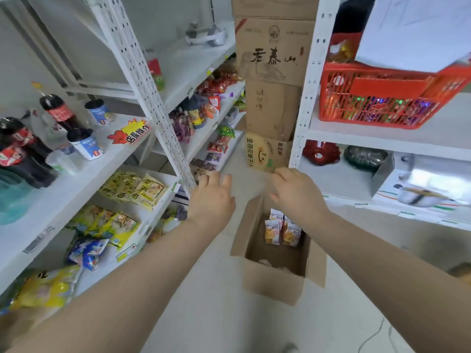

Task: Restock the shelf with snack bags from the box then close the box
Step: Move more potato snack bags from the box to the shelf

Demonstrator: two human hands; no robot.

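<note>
An open cardboard box (274,281) stands on the floor between two white shelving units. Several orange-and-white snack bags (283,229) stand upright at its far end; the near part of the box shows bare cardboard. My left hand (212,197) hovers above and left of the box, beside the left shelf's post, fingers loosely spread and holding nothing. My right hand (297,193) hangs over the box's far end, fingers curled downward, nothing visible in it. The left shelf (84,179) carries yellow snack bags (133,189) on its lower level.
Cola bottles (60,113) and cups stand on the left shelf's upper level. Stacked cardboard cartons (274,72) fill the aisle's far end. A red basket (382,98) and a boxed pot (418,182) sit on the right shelf. A cable lies on the floor at the bottom right.
</note>
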